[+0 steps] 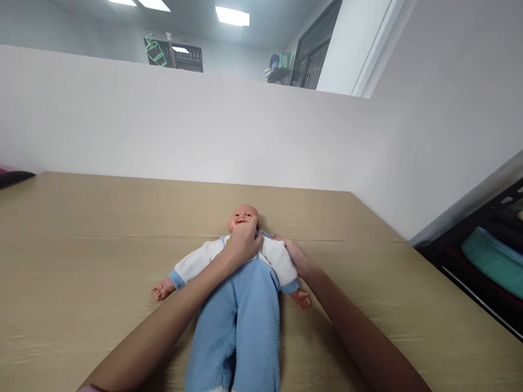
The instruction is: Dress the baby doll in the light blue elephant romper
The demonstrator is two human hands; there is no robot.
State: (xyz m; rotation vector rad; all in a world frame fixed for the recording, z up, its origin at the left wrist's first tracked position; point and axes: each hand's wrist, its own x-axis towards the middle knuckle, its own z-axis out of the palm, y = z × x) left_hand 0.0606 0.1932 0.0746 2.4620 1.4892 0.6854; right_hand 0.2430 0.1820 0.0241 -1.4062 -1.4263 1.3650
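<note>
A baby doll point(255, 305) in a white and blue fleecy outfit lies face up on the wooden table, arms spread, legs toward me. My left hand point(244, 240) reaches across its chest, fingers curled at the chin and collar; part of the doll's lower face and neck is covered. At the doll's shoulder on the right side, my right hand point(293, 253) grips the white sleeve point(278, 258), its fingertips partly hidden behind the shoulder. The exact hold of the left fingers on the collar is hard to make out.
The tabletop point(102, 228) has a seam running across it and meets a low white wall point(183, 125). At the right stands a dark rack point(441, 253) holding green folded cloth point(492, 261). A dark object point(16, 178) lies at the far left edge.
</note>
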